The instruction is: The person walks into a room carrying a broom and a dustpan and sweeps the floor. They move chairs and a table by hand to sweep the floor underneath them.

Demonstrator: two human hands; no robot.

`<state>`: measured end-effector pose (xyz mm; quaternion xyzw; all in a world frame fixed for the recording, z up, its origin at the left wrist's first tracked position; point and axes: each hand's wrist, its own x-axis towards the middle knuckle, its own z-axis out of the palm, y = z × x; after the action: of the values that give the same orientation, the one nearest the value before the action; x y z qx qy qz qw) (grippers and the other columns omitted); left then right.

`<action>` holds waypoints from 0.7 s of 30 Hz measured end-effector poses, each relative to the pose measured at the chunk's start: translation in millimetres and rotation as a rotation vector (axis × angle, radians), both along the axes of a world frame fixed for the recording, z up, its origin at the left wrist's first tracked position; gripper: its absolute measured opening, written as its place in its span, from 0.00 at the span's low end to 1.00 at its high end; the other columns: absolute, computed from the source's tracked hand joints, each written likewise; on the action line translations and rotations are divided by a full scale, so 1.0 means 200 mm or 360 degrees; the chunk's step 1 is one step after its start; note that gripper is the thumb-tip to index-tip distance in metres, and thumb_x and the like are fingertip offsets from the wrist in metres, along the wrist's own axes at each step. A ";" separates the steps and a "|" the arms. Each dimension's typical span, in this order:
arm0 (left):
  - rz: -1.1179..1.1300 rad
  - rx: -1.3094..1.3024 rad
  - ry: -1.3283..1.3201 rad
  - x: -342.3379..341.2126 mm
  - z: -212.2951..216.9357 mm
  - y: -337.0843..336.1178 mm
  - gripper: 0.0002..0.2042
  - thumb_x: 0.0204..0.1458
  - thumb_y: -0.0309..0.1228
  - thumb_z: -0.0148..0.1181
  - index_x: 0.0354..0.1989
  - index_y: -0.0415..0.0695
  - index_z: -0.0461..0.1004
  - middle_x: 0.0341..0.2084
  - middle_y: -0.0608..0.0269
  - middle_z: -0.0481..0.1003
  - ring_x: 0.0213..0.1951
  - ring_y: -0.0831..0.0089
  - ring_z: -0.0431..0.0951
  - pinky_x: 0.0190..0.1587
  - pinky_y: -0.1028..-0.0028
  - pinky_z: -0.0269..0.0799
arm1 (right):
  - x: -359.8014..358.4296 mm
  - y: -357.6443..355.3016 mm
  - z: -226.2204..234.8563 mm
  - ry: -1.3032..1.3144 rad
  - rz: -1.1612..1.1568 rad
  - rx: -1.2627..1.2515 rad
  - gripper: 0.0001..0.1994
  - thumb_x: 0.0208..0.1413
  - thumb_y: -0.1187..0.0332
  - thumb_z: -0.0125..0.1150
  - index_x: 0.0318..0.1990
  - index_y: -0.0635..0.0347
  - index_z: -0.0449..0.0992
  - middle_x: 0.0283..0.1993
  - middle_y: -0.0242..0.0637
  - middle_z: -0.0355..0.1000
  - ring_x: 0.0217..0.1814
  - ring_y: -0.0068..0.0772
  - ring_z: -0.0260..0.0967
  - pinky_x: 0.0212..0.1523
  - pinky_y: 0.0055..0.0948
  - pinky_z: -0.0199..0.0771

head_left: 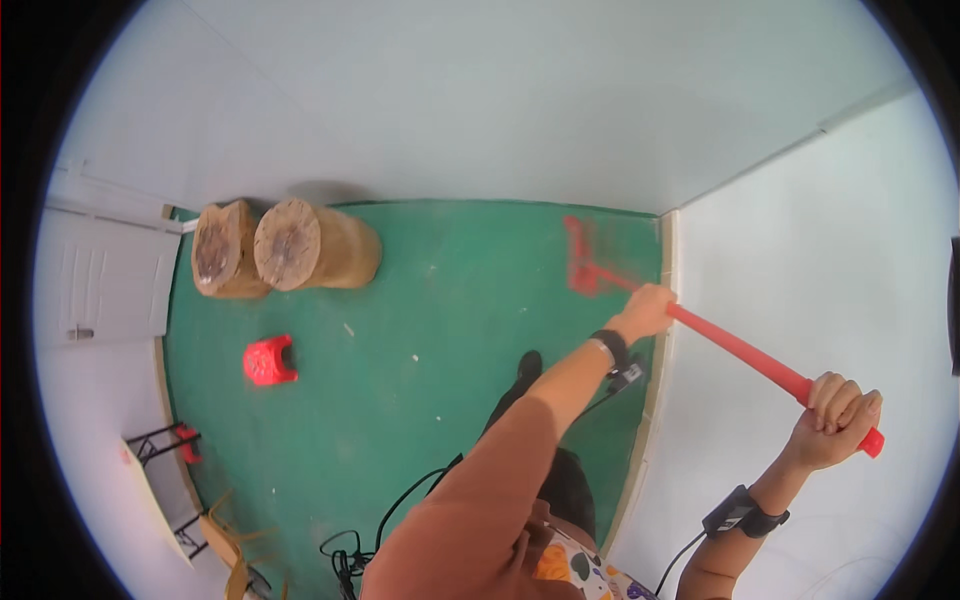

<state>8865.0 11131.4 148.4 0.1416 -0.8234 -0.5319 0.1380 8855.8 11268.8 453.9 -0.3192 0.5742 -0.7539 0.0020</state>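
Two wooden stumps [297, 245] just above nine o'clock, red long-handled tool [738, 345] held toward three o'clock, head [581, 262] blurred, red stool [266, 361] just below nine o'clock, tool end gripped by right hand [832, 422], fingers [838, 396] curled together, tool gripped nearer head by left hand [645, 312], fingers wrapped round.

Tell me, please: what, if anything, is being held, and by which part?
A red long-handled tool: the left hand holds its shaft nearer the blurred head; the right hand holds it near the opposite end.

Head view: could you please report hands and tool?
Left hand grips red long-handled tool near its blurred head; right hand near its butt. Black cables left of legs.
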 end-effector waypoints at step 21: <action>0.0530 -0.0282 -0.0300 -0.08 0.32 -0.22 0.07 0.30 0.34 0.59 0.11 0.48 0.68 0.10 0.56 0.68 0.19 0.54 0.72 0.22 0.58 0.65 | -1.14 -0.05 0.17 -0.0388 0.0921 -0.0300 0.16 0.58 0.60 0.42 0.19 0.52 0.53 0.14 0.26 0.47 0.16 0.20 0.42 0.19 0.23 0.49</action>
<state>8848.1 11087.4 212.3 0.3120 -0.8415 -0.4116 0.1583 8628.4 11259.4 487.0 -0.3755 0.3830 -0.8045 0.2553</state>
